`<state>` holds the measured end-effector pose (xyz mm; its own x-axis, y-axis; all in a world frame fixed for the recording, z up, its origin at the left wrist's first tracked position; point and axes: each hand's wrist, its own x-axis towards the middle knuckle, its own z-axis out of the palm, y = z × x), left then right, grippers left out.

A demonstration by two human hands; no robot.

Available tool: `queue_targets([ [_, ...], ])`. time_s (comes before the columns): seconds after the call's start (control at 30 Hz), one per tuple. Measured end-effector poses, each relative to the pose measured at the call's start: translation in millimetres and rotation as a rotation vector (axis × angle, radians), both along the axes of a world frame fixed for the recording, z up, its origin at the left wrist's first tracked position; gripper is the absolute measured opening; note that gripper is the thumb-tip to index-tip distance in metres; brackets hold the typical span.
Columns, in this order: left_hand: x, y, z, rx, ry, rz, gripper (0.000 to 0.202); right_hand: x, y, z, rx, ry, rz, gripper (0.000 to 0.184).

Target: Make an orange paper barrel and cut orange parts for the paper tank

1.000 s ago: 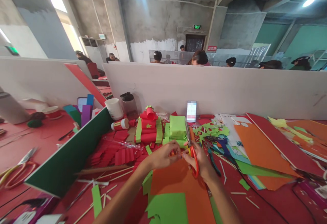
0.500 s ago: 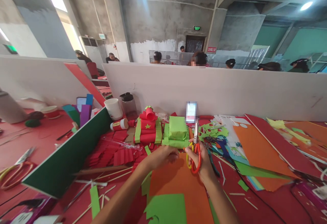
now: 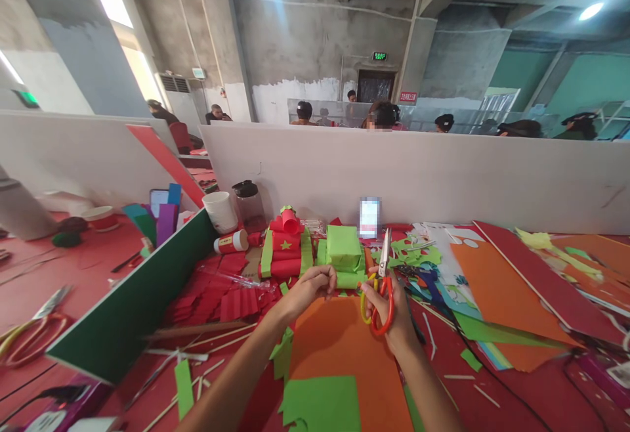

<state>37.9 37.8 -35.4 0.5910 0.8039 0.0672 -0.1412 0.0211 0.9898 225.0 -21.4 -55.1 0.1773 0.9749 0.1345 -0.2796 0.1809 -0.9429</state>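
My right hand [image 3: 396, 314] is closed around the scissors [image 3: 384, 258], which have one yellow and one red handle. Their blades point up and away, nearly together. Over the far edge of an orange sheet [image 3: 325, 346], my left hand [image 3: 311, 287] has its fingers curled in; whatever they may hold is hidden. A green paper-covered box [image 3: 343, 248] on a green base stands just beyond both hands. To its left sits a red and green paper model [image 3: 285, 248] with a yellow star. A green sheet [image 3: 325, 402] with a ragged left edge lies on the orange one.
A green board [image 3: 132, 294] stands on edge at left, beside folded red paper strips [image 3: 236, 304]. A phone [image 3: 369, 217] leans against the white partition [image 3: 443, 176]. Pliers [image 3: 423, 278], green scraps [image 3: 416, 248] and coloured sheets lie at right. Another pair of scissors [image 3: 46, 317] rests far left.
My left hand has moved slightly left and up, turning so its curled fingers show more. The scissors have shifted a little to the right and toward me, with my right hand.
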Motion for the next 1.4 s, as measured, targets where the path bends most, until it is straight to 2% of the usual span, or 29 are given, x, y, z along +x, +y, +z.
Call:
queue_targets([
  [0.13,1,1,-2.2,-0.093,-0.143,-0.052,0.006,-1,-1,2.3,0.012,-0.042,-0.016,0.043],
  [0.3,1,-5,0.7,-0.068,-0.177,-0.073,0.013,0,-1,4.8,0.024,-0.065,-0.021,0.043],
  [0.47,2,-8,5.8,0.03,-0.03,-0.046,0.026,0,-1,2.9,0.03,-0.063,0.001,0.044],
  [0.6,2,-8,4.0,0.164,0.122,-0.031,0.033,1,-1,0.3,0.029,-0.068,0.008,0.044],
  [0.87,1,-7,-1.1,0.285,0.245,-0.035,0.009,2,0,-0.8,0.024,-0.083,0.011,0.042],
  [1.0,-1,-7,1.0,0.356,0.288,-0.026,0.013,2,0,-0.3,0.016,-0.09,0.012,0.044],
  [1.17,-1,-12,6.3,0.443,0.366,-0.121,0.023,0,1,-1.7,0.022,-0.082,-0.009,0.041],
  [1.27,1,-15,9.7,0.43,0.435,-0.146,0.027,0,0,-1.8,0.014,-0.074,0.005,0.04],
  [1.4,3,-16,10.1,0.418,0.487,-0.101,0.022,1,0,-1.9,0.017,-0.088,-0.009,0.038],
])
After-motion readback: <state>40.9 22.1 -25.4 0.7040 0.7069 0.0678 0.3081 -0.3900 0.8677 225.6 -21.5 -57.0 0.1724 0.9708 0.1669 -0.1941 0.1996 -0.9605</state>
